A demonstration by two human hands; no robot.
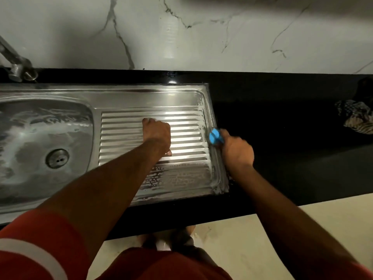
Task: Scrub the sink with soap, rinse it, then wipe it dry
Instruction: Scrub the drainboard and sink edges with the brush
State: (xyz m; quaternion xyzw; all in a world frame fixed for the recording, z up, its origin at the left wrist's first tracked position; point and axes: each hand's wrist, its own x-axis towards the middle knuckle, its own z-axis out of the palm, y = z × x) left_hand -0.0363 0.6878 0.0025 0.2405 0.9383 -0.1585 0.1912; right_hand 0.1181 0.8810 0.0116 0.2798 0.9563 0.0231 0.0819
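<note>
While the right hand [237, 152] is clamping the blue plastic scrubber [216, 136] on the soapy stainless-steel sink's [141, 93] rim, the left hand [157, 134], fingers curled and empty, is bracing to its left. Risk: the wet rim is inviting a slip onto the black countertop [282, 118].

A glossy black bench [282, 110] runs along a white veined wall [201, 37]. A steel sink [153, 91] is set into its left part, with the basin [40, 126] to the left and the ribbed drainboard [187, 126] to the right, both streaked with soapy foam. A metal tap [18, 67] stands at the back strip behind the basin, and well apart from the sink, near the right edge of view, a crumpled patterned cloth [355, 118] lies on the dark surface.
</note>
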